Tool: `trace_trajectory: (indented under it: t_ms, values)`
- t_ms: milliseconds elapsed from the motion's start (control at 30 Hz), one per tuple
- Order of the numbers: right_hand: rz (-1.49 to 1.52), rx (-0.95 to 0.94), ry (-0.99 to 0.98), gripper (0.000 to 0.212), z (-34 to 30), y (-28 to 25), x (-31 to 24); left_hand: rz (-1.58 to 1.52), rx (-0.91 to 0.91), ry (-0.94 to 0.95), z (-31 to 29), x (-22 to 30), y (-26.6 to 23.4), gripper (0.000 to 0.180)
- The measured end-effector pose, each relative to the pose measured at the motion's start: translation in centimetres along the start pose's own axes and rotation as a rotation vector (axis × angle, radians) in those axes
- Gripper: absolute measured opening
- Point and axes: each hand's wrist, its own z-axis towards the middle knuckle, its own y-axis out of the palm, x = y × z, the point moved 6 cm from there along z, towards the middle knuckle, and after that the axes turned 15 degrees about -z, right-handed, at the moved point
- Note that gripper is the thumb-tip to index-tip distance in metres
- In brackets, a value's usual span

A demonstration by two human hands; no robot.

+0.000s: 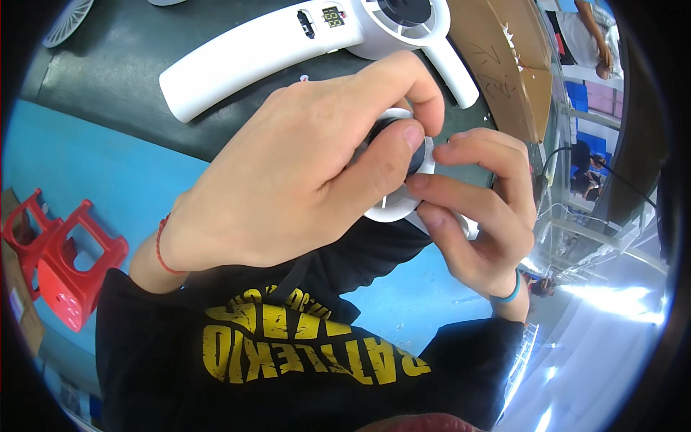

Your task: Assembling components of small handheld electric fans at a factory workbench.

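1. In the head view, as landmark: the fan point(266, 61), lying on the dark desk point(129, 93) with a long white handle, a small display point(335, 16) with yellow digits, and a round spoked head around a black hub point(407, 7).
2. Just below the head of the fan: the part point(392, 209), white and round, with thin spokes and a dark centre point(417, 160), held in front of the body and partly covered by fingers.
3. Below the fan: the left hand point(288, 173), closed on the part, pinching with thumb laid across the dark centre and forefinger hooked over the far rim; wearing a red cord point(163, 245) at the wrist.
4. Below and to the right of the fan: the right hand point(489, 216), curled, with fingertips drawn in toward the right rim of the part; cannot tell whether pinching the rim or something small beside it. Wearing a teal band point(509, 286).
5. Right of the fan: a white bar point(455, 78), close against the round head, then an open cardboard box point(497, 72) and, farther out, a person point(590, 36) in a pale top.
6. Left of the fan: a white grille point(66, 21); farther down, red stools point(83, 281) on a blue floor point(144, 155).
7. Well below the fan: a black shirt point(180, 396) with yellow lettering.
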Motion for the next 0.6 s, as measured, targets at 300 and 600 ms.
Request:
trace_trajectory:
  t_ms: [300, 600]
  values:
    - [-0.168, 0.092, -0.217, 0.036, -0.4, 0.3, -0.6, -0.074, 0.038, -0.107, 0.0, 0.1, 0.4, 0.019]
    - [0.097, 0.063, -0.145, 0.028, -0.4, 1.0, 0.4, -0.156, -0.056, -0.176, -0.7, 0.1, 0.0, 0.029]
